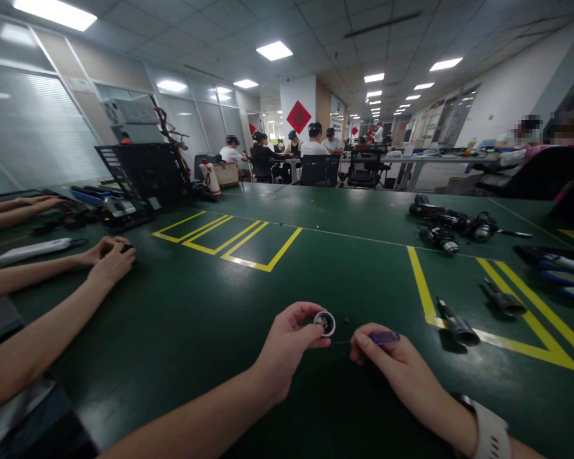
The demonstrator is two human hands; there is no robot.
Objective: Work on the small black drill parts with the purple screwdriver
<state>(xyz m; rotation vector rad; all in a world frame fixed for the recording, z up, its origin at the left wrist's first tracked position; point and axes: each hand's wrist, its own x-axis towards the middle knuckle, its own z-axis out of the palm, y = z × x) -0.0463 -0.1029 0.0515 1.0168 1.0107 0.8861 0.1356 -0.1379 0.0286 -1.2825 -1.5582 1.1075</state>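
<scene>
My left hand [291, 347] is closed on a small round metal housing [324, 323], its hollow end turned toward me and silver at the rim. Thumb and fingers pinch it from the left, hiding part of its side. To the right, my right hand [392, 363] grips a thin screwdriver by its purple handle [384, 338]. Its slim shaft points left toward the housing, and the tip is too fine to make out. On the green table between the hands lies a tiny dark piece [346, 320], like a nut or screw, touched by neither hand.
Two dark metal parts with shafts [462, 330] lie at the right, near yellow tape outlines. Behind them sit several black motor-like tools [442, 223]. At the left, a co-worker's hands [110, 258] hold a small dark part; a black equipment frame [148, 175] stands beyond.
</scene>
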